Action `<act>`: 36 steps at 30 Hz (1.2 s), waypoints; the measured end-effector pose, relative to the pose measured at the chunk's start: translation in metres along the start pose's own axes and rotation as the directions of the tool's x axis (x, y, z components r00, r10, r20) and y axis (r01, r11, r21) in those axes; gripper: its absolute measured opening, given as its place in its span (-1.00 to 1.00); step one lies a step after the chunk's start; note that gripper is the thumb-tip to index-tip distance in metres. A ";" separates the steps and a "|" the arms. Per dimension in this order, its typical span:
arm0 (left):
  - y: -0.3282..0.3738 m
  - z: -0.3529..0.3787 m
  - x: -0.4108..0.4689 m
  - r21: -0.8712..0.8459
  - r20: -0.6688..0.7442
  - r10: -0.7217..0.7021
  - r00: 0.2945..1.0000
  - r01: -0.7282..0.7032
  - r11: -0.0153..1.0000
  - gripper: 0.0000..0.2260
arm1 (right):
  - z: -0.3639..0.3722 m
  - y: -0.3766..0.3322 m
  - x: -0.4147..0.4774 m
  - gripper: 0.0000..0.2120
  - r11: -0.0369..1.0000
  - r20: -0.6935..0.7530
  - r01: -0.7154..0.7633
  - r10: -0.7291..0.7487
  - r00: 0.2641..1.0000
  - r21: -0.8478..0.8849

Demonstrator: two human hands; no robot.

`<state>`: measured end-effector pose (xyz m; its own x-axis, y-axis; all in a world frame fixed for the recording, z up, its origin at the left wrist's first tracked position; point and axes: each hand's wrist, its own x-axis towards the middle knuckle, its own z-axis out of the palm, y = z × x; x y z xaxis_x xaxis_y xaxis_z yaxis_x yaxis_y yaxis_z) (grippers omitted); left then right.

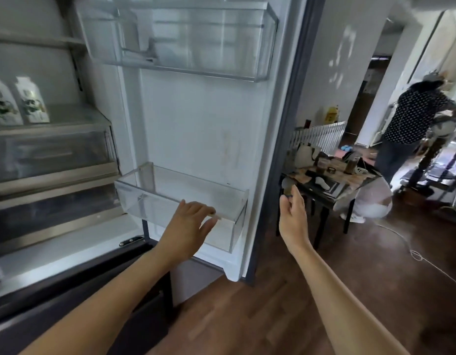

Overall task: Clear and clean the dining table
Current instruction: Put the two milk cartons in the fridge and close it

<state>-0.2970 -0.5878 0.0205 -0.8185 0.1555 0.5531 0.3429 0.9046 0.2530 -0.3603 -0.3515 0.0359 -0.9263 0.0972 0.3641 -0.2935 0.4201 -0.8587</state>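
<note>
Currently, 2 hands in view, both on bare forearms.

L hand (189,221): open, fingers near-straight, fingertips resting on the front rim of the lower clear plastic door bin (232,224). No grip applied.

R hand (292,213): open, fingers extended upward. It sits just beside the dark grey outer edge of the open white fridge door (196,119). Contact w/ that edge: cannot tell.

Door bins, qty 2: the lower one at the L fingertips, and an upper clear plastic door bin (191,42) well above the L hand. Upper bin contents: blurred, not identifiable.

Fridge interior, left of L hand:
- Qty 2 white bottles w/ green-printed labels (32,103), upright, side by side on a shelf, up and left of the L hand.
- Qty 2 translucent drawers (55,152), stacked one over the other below the bottles, approx. level w/ the L hand.

Dark-legged dining table (324,198): beyond and right of the R hand, well apart from both hands. Its top is cluttered w/ small items, count not resolvable.

Qty 1 white bag (370,201) sits by the table's right side on the brown wood floor (247,316). Qty 1 white cable (415,254) lies on the floor, right of the R forearm.

Qty 1 other person in a dark dotted shirt (411,116) stands further right, beyond the table.
</note>
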 end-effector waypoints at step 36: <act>-0.124 -0.137 -0.219 -0.697 0.112 -0.711 0.694 0.565 0.442 -0.49 | 0.138 -0.118 -0.215 -0.62 0.915 -0.014 0.171 -0.178 0.984 0.366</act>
<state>-0.0968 -0.7884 -0.0235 -0.8637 -0.4907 0.1148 0.0102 0.2108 0.9775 -0.1592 -0.5463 0.0088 -0.8556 0.0339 0.5166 -0.5135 0.0710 -0.8552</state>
